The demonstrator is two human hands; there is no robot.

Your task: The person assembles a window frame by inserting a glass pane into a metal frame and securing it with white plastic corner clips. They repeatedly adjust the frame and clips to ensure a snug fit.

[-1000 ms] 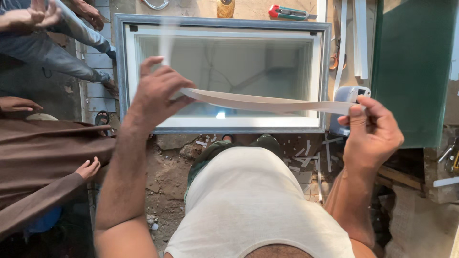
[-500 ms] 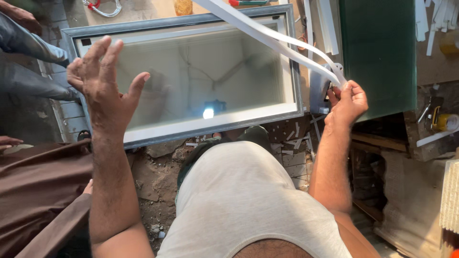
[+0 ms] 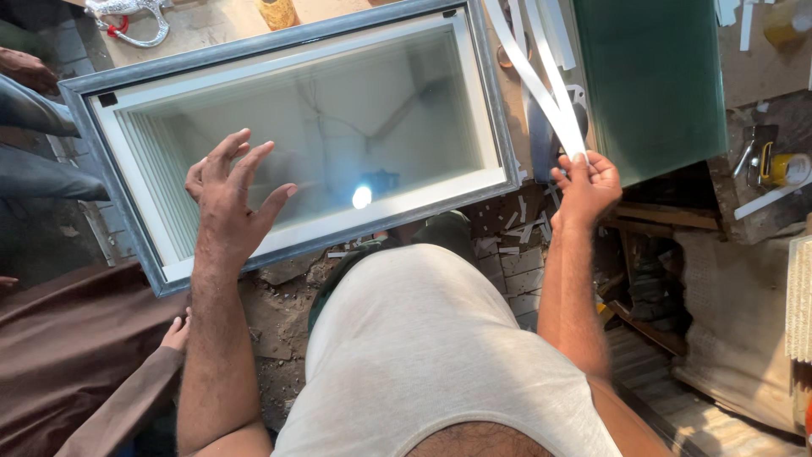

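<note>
Looking down past a pale shirt (image 3: 440, 355), the view shows both bare arms reaching forward. The left hand (image 3: 230, 199) hovers with fingers spread wide, holding nothing, over the near left corner of the window (image 3: 300, 127), which lies flat with a grey frame, a white inner frame and a reflective pane. The right hand (image 3: 585, 184) has its grip pinched shut on the near end of a white strip (image 3: 541, 80), which runs up and away from the fingers, past the window's right edge and in front of a green panel (image 3: 651, 80).

The strip looks thin, light and limp: it bows and doubles along its length, so it probably flops if held at one end only, and a pinch near the end, as now, with a second hold farther along, seems safest. The pane looks heavy, rigid and breakable; its frame edge, not the glass, looks like the place to hold.

At the left edge, another person's brown sleeve (image 3: 76, 364) and small hand (image 3: 178, 332) sit close by. Farther off, a yellow tape measure (image 3: 787, 167) lies at the right.

Against a second ago, the left hand has let go of the strip, which then stretched level between both hands; half a second ago that hand was raised higher, and the strip already slanted away.
</note>
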